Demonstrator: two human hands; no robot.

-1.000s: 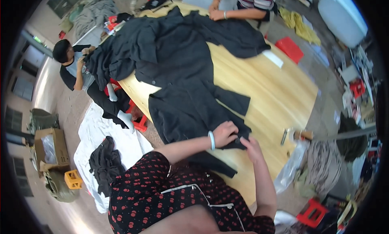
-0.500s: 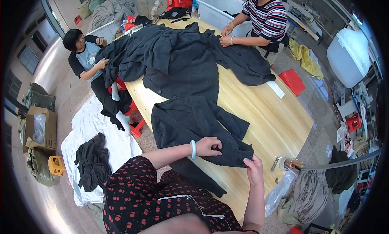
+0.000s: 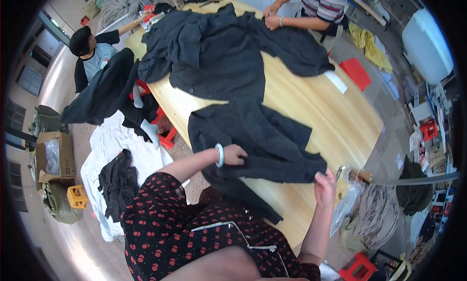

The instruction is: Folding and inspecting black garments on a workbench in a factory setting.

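Black jacket (image 3: 262,130): on the table (image 3: 350,130), under and beyond the left hand (image 3: 232,155), reaching across to the right hand (image 3: 325,187).
Sleeve (image 3: 282,169): straight between the two hands, cuff at the right fingertips.
Left hand: fingers curled down onto the sleeve; cannot tell whether cloth is gripped.
Right hand: narrow, thumb and finger pinching the cuff.
Bangle (image 3: 220,155): pale blue, on the left wrist.
Loose end (image 3: 253,203): dark cloth, nearer the body than the left hand.
Clothes pile (image 3: 204,52): black, well beyond the left hand.
Plastic bag (image 3: 346,208): clear, just right of the right hand.
White sheet (image 3: 97,154): floor, left of the left hand; dark bundle (image 3: 119,183) heaped on it.
Striped-top co-worker (image 3: 323,6): far beyond both hands, fingers at black cloth.
Seated co-worker (image 3: 97,62): beyond and left of the left hand, one arm outstretched.
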